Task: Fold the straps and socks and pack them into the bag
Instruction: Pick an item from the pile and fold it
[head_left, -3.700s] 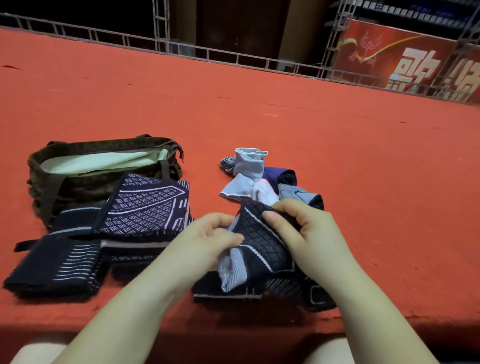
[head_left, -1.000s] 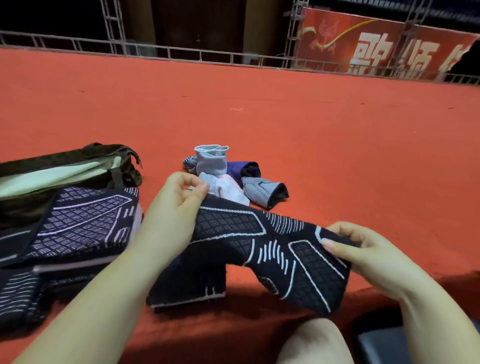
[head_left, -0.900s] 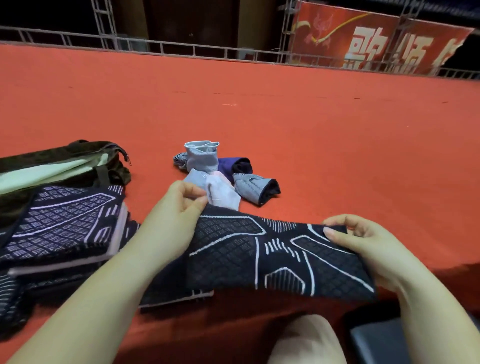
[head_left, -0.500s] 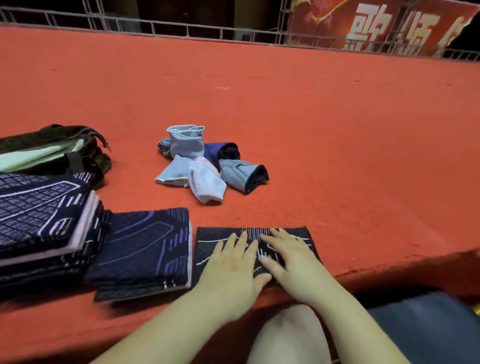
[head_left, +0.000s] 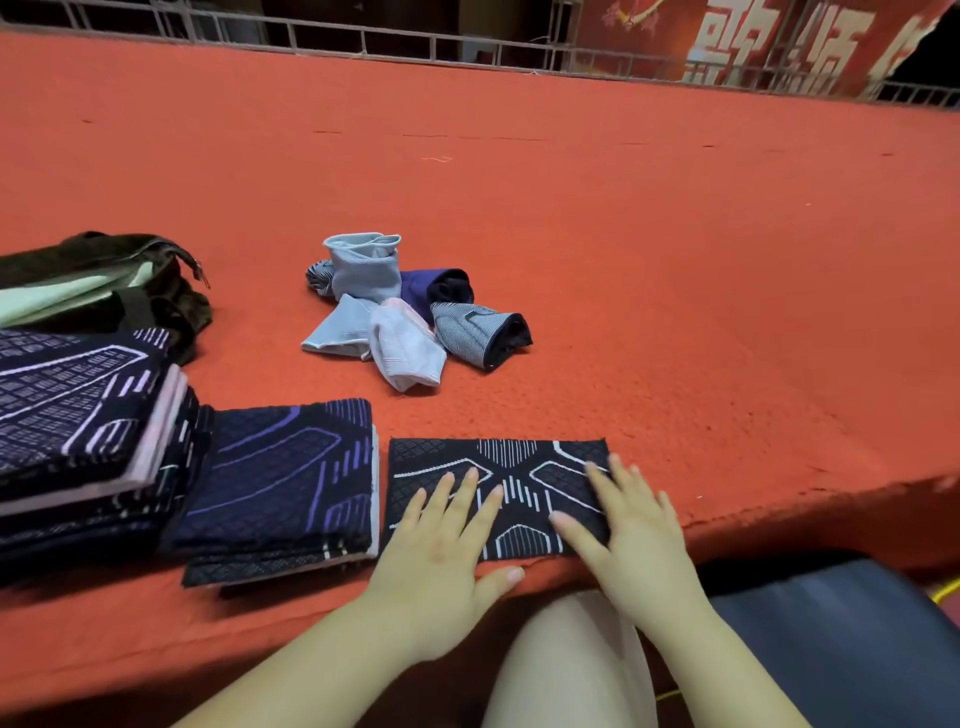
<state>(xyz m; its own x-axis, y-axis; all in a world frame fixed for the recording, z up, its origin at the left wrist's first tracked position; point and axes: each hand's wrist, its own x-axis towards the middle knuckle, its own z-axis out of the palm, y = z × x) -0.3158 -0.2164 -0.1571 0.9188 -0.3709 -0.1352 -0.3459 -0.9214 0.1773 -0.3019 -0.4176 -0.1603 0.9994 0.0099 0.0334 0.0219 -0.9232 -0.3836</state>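
Note:
A black strap with white line pattern (head_left: 514, 467) lies flat near the front edge of the red surface. My left hand (head_left: 441, 540) and my right hand (head_left: 628, 525) both press on it with straight, spread fingers. To its left lies a folded dark strap with purple lines (head_left: 280, 483), and further left a stack of folded straps (head_left: 78, 426). A pile of grey, white and purple socks (head_left: 400, 312) sits behind them. The olive bag (head_left: 130, 280) stands open at the far left, showing its pale lining.
The red carpeted surface (head_left: 675, 260) stretches far back to a metal railing (head_left: 415, 44). Its front edge runs just under my hands. A dark seat (head_left: 841, 639) and a bare knee (head_left: 566, 654) lie below the edge.
The strap, held up between both hands a second ago, now lies flat on the surface. My hands have slid apart along it from the middle.

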